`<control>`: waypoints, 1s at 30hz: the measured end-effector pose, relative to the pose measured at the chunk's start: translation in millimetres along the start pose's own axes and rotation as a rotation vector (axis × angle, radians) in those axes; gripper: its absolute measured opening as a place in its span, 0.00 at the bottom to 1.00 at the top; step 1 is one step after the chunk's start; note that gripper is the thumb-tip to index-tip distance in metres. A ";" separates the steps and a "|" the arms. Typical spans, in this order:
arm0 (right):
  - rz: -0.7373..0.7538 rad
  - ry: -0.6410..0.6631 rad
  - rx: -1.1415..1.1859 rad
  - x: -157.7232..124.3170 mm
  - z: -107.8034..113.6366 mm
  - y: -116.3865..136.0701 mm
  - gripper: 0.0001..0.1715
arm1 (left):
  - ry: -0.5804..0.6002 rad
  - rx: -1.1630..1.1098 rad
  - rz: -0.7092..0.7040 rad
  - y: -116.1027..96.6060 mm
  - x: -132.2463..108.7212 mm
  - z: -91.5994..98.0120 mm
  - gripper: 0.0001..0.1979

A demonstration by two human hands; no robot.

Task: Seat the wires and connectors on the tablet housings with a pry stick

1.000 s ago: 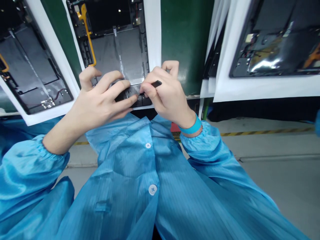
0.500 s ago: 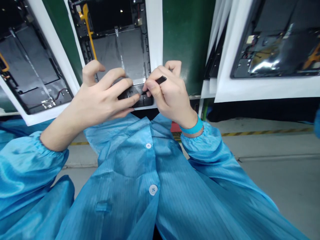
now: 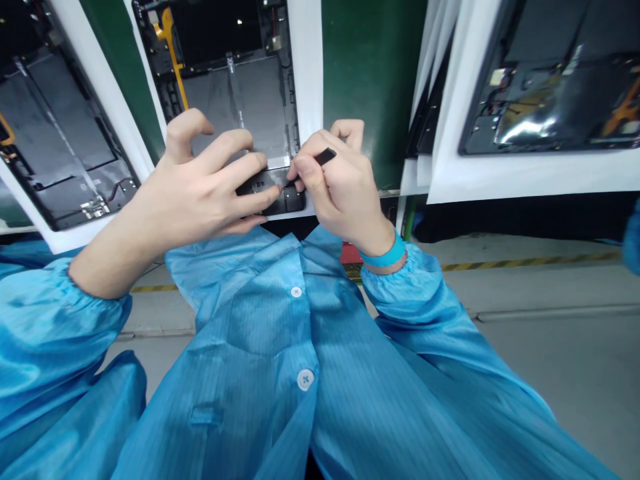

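Observation:
An opened tablet-like device [image 3: 260,87] with dark grey inner panels and an orange flex strip lies before me on a white sheet. Across its near end my left hand [image 3: 205,183] rests open, fingers spread, index and other fingertips on the black lower section. My right hand [image 3: 343,180] pinches a slim black tool [image 3: 326,157] with a flat, wider upper end; whether it is tweezers or a pry stick I cannot tell. The tool slants down to the left, its tip at the lower section beside my left fingertip. My fingers partly hide the contact spot.
Another opened device [image 3: 65,140] lies on a white sheet at the left. To the right, a further one [image 3: 555,87] sits on white sheets [image 3: 450,177] that reach past the table edge. Green table surface [image 3: 370,87] shows between them. A blue sleeve [image 3: 633,233] appears at the right edge.
My left wrist has shifted slightly left, while its fingertips stay on the device. The tool keeps nearly the same place in my right hand. The whole view has moved a little.

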State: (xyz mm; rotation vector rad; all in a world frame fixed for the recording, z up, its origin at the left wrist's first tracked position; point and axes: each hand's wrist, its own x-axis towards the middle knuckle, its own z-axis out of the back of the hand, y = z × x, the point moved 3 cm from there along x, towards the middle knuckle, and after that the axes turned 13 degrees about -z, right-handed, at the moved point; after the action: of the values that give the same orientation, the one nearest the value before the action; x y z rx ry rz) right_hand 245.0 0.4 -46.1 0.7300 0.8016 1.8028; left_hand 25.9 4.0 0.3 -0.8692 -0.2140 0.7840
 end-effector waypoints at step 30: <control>-0.057 0.104 0.111 0.6 -5.9 -10.7 0.40 | -0.594 -0.207 0.127 -9.8 -46.0 22.6 0.29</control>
State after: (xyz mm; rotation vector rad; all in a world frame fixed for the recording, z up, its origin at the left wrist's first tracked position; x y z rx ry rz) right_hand 246.0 2.9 -58.1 0.6821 0.9884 1.7676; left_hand -12.0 -18.2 28.5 -0.8292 -0.7809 1.1433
